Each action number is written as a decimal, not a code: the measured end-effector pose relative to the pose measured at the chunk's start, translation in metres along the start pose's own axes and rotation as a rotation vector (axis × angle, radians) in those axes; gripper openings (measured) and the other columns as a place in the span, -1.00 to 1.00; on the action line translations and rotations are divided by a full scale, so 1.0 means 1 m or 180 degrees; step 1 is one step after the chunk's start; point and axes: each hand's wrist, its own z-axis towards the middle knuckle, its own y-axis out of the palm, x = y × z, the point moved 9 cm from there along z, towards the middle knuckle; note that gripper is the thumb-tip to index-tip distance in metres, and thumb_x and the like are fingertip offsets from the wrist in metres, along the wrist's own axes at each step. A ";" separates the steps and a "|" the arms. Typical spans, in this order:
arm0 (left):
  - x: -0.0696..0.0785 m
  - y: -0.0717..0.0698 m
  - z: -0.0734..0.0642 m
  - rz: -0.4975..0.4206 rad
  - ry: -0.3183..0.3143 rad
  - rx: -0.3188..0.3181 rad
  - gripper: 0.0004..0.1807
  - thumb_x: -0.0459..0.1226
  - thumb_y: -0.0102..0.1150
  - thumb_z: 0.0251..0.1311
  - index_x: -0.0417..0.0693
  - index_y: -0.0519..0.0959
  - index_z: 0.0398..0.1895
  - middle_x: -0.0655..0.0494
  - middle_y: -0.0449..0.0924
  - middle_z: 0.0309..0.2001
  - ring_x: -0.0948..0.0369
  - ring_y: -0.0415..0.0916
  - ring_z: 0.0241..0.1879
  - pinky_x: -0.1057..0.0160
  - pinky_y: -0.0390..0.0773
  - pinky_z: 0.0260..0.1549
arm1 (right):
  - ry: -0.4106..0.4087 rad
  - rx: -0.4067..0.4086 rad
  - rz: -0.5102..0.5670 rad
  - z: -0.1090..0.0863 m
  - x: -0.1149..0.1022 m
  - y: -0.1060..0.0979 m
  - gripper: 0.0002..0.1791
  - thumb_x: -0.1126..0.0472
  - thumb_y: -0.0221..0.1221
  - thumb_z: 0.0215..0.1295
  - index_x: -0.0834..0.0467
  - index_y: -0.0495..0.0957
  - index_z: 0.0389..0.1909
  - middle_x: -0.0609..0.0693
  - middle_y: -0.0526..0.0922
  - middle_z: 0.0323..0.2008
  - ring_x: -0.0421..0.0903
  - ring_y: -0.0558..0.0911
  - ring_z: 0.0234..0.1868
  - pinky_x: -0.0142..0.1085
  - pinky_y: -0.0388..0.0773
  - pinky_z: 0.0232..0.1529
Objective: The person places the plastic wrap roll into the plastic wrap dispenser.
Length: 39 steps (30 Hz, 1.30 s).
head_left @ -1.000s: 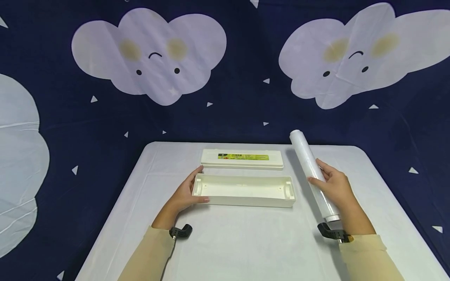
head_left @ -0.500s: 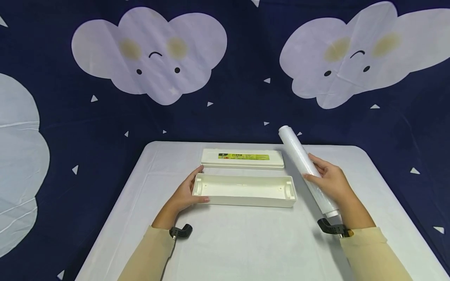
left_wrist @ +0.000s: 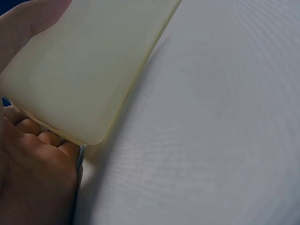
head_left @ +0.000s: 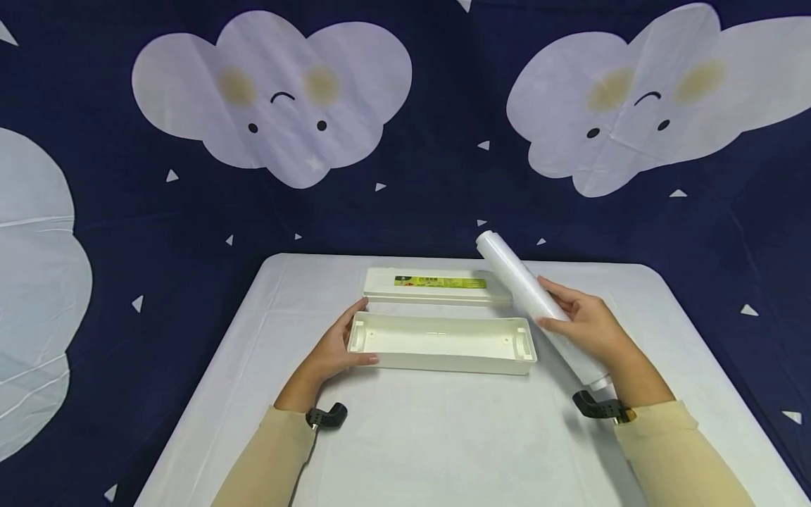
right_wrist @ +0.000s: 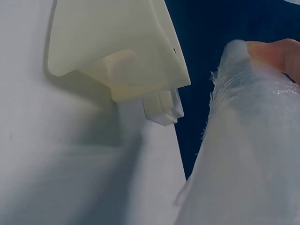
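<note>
- Two hands busy: the right hand [head_left: 592,325] clamped round the roll [head_left: 531,297], the left hand [head_left: 334,352] gripping the box [head_left: 453,363] at its left end.
- Roll's held just right of the box, raised off the table [head_left: 443,436], slanting far-left to near-right.
- And the angle matters: the open box lies left-to-right, so their long axes cross.
- Lid [head_left: 434,295] sits just beyond the box, parallel.
</note>
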 end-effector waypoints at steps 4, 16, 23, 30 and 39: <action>-0.001 -0.001 0.000 0.0022 -0.0004 0.0005 0.38 -0.42 0.75 -0.17 0.12 0.06 0.72 -0.19 0.14 0.58 -0.15 0.37 0.36 -0.14 0.31 0.38 | -0.0115 -0.0124 -0.0046 0.003 -0.006 0.002 -0.13 0.25 0.50 0.29 0.08 0.34 0.59 0.22 0.52 0.36 0.18 0.52 0.32 -0.51 0.58 -0.05; 0.001 0.000 -0.001 -0.0045 -0.0020 -0.0006 0.38 -0.46 0.72 -0.16 0.15 0.05 0.72 -0.19 0.16 0.56 -0.15 0.40 0.34 -0.14 0.36 0.35 | -0.0318 -0.0628 0.0131 0.010 -0.023 0.016 -0.13 0.34 0.50 0.25 0.05 0.39 0.57 0.17 0.55 0.34 0.08 0.64 0.10 -0.36 0.64 -0.06; 0.002 0.000 -0.001 -0.0061 -0.0020 -0.0007 0.38 -0.45 0.74 -0.17 0.13 0.05 0.72 -0.19 0.16 0.57 -0.15 0.38 0.36 -0.14 0.32 0.38 | -0.0584 -0.0831 0.0235 0.016 -0.028 0.026 -0.14 0.39 0.50 0.22 0.15 0.39 0.55 0.19 0.50 0.40 0.06 0.65 0.09 -0.35 0.63 -0.02; 0.002 -0.001 -0.002 -0.0071 -0.0019 -0.0003 0.39 -0.44 0.75 -0.19 0.11 0.05 0.72 -0.23 0.17 0.57 -0.15 0.37 0.38 -0.13 0.31 0.39 | -0.0691 -0.1075 0.0256 0.021 -0.037 0.036 -0.16 0.35 0.51 0.23 0.13 0.42 0.54 0.13 0.42 0.47 0.03 0.58 0.24 -0.37 0.60 0.07; -0.001 -0.002 0.000 -0.0020 0.0031 -0.0003 0.38 -0.41 0.75 -0.18 0.14 0.07 0.72 -0.23 0.15 0.57 -0.16 0.37 0.36 -0.18 0.31 0.38 | -0.0617 -0.1287 0.0141 0.026 -0.046 0.050 -0.15 0.32 0.54 0.21 0.11 0.44 0.53 0.11 0.52 0.40 0.10 0.67 0.02 -0.25 0.67 -0.07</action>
